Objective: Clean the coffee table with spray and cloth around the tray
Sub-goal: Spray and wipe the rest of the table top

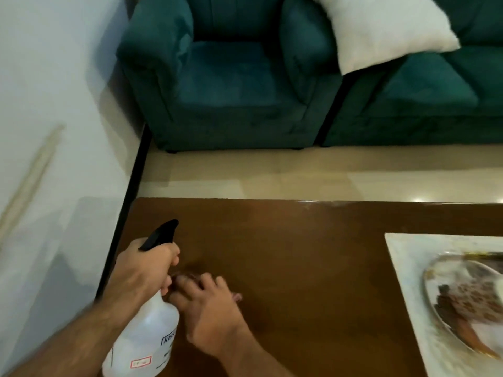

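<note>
My left hand grips the neck of a translucent white spray bottle. The bottle's black trigger head points up and away over the brown coffee table. Just to the right of the bottle, my right hand lies flat on the table's near-left part, fingers spread. It presses on a brownish cloth, of which only small edges show past the hand. The white marbled tray lies at the table's right side, apart from both hands, and is cut off by the frame.
An oval glass dish with brown contents sits on the tray. Beyond the table's far edge is pale tiled floor, then a teal armchair and a teal sofa with a white cushion. A white wall stands close on the left.
</note>
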